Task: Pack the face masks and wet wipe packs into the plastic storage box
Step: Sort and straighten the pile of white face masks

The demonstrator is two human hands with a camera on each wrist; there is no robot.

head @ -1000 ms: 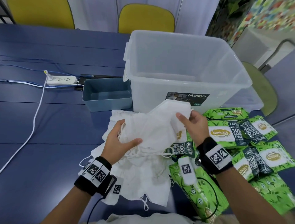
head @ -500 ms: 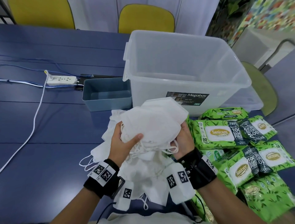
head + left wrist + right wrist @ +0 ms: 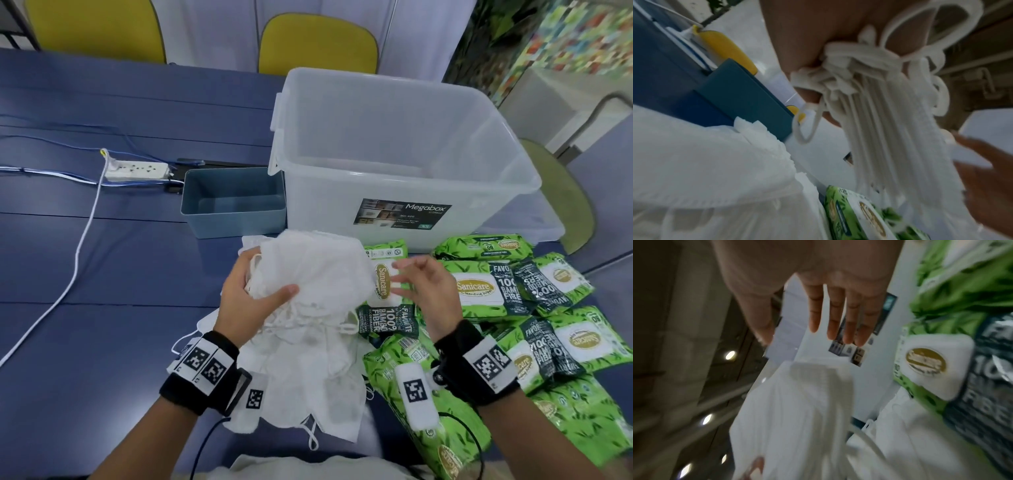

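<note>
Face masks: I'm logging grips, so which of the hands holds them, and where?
The left hand grips the stack of face masks at its ear-loop end; the right hand holds nothing.

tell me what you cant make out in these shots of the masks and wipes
- How many face masks the left hand holds: head view, layers overlap; left wrist view blurred.
- Fine print on the wet wipe packs: too small; right wrist view motion-blurred.
- The storage box floor near its front wall: hidden behind the frosted wall and label.
- Lowest packs: cut off by the frame edge.
</note>
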